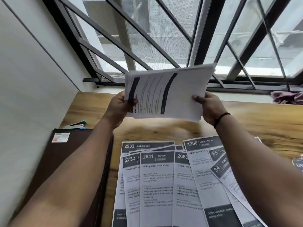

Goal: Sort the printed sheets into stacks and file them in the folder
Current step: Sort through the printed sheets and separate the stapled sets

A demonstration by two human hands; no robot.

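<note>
I hold a stack of printed sheets (168, 94) up in the air above the wooden table (255, 122), turned sideways. My left hand (120, 106) grips its left edge, thumb on the front. My right hand (209, 106) grips the right edge the same way. Below, several printed sheets (157, 182) with dark numbered headers lie overlapped on the table, some fanned out at the right (218, 171). A dark brown folder (65, 161) lies shut at the left, partly under my left forearm.
A stapler (77, 125) sits beyond the folder near the white wall. A crumpled purple cloth (287, 97) lies on the sill at the far right. A barred window runs along the table's far edge. One more sheet (298, 163) shows at the right border.
</note>
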